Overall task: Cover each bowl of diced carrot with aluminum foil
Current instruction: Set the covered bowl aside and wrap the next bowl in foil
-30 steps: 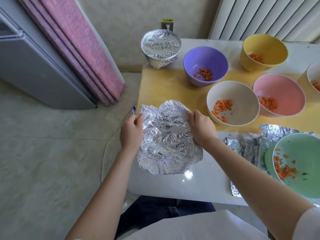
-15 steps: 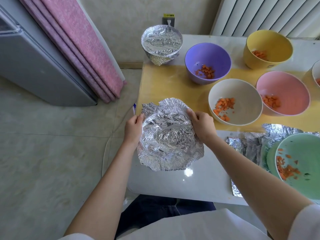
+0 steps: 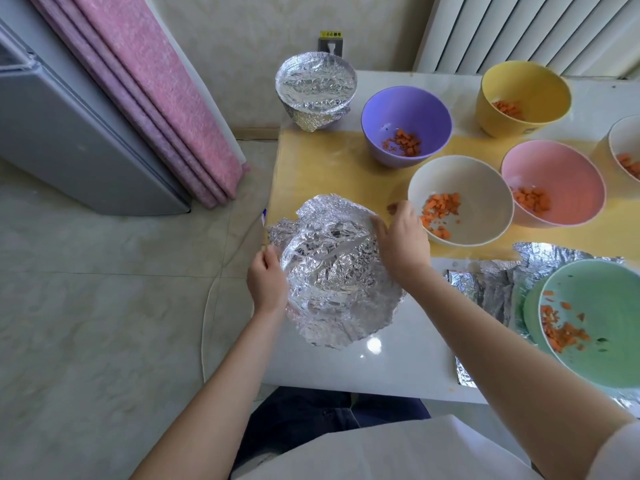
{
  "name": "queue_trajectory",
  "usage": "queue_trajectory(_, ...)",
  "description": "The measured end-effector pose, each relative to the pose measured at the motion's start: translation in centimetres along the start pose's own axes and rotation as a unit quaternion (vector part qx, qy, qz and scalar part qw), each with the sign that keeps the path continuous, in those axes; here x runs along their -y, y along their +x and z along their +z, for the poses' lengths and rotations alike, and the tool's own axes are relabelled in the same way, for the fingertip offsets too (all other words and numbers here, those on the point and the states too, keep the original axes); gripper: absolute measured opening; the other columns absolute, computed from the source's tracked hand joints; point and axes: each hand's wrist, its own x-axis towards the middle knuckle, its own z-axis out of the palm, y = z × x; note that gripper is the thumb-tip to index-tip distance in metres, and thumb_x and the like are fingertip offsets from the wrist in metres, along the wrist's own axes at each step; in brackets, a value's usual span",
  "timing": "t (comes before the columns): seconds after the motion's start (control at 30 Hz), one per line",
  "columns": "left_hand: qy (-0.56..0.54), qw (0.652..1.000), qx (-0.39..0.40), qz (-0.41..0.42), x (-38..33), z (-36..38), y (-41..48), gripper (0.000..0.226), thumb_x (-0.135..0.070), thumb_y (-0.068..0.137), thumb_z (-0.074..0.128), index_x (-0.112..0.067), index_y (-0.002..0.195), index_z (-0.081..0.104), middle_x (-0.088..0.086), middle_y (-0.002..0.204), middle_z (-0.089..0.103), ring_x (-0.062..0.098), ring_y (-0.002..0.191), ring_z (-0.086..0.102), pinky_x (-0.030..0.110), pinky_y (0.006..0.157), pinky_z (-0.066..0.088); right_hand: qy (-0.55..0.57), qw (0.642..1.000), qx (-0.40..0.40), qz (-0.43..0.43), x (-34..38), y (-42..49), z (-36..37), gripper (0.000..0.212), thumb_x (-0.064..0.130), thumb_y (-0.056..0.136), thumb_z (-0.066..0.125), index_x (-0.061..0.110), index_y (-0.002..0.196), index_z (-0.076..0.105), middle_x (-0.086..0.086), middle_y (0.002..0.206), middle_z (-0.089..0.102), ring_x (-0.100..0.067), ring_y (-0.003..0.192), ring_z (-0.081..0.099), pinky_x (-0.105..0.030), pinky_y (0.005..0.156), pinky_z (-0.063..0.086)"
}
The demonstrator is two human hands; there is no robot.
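A bowl hidden under crinkled aluminum foil (image 3: 332,271) stands near the table's left edge. My left hand (image 3: 266,282) grips the foil at the bowl's left side. On the right side my right hand (image 3: 398,240) presses the foil down against the rim, fingers curved over it. The foil's edges stick out loosely at the front and far left. Open bowls of diced carrot stand around: purple (image 3: 407,124), white (image 3: 460,199), pink (image 3: 554,181), yellow (image 3: 523,97) and green (image 3: 595,320). A foil-covered bowl (image 3: 316,90) sits at the far left corner.
Loose foil sheets (image 3: 495,289) lie under and beside the green bowl. Another white bowl (image 3: 625,147) is cut off at the right edge. A yellow mat (image 3: 322,168) covers the table's far half. Left of the table are floor, a pink curtain (image 3: 145,91) and a grey fridge (image 3: 69,133).
Both hands have slid along the foil: the left moved toward the near left side, the right toward the far right rim. The foil is pressed more tightly to the bowl.
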Motion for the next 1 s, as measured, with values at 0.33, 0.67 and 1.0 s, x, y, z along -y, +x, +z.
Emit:
queue_trajectory(0.33,-0.098,0.986,-0.042,-0.131,2.7,0.1,-6.0,0.015,-0.017,0.101,0.028,-0.007,0.092,0.034,0.004,0.077,0.041,0.023,0.069,0.040,0.037,0.065,0.034,-0.071,0.972,0.023,-0.224,2.1,-6.2,2.0,0.056,0.006,0.089,0.052,-0.007,0.139,0.032,-0.023,0.147,0.031,-0.038,0.141,0.019,-0.043,0.117,0.015)
queue_trajectory(0.67,0.250,0.817,0.152,0.496,-1.9,0.1,-2.6,0.043,-0.020,0.096,0.027,-0.003,0.130,0.045,0.014,0.139,0.042,0.023,0.132,0.034,0.030,0.111,0.023,-0.176,0.957,0.002,-0.229,0.3,-6.7,4.1,0.053,0.016,0.088,0.043,-0.008,0.135,0.040,-0.023,0.141,0.042,-0.038,0.134,0.034,-0.048,0.110,0.027)
queue_trajectory(1.0,0.413,0.811,0.181,0.372,-1.3,1.0,0.3,0.059,-0.036,0.100,0.026,-0.017,0.149,-0.001,0.009,0.157,-0.007,0.025,0.144,-0.007,0.038,0.115,-0.005,-0.203,0.953,-0.058,-0.220,-2.5,-7.1,3.4,0.066,0.038,0.091,0.037,-0.003,0.142,0.030,-0.019,0.150,0.029,-0.033,0.140,0.024,-0.038,0.115,0.005)
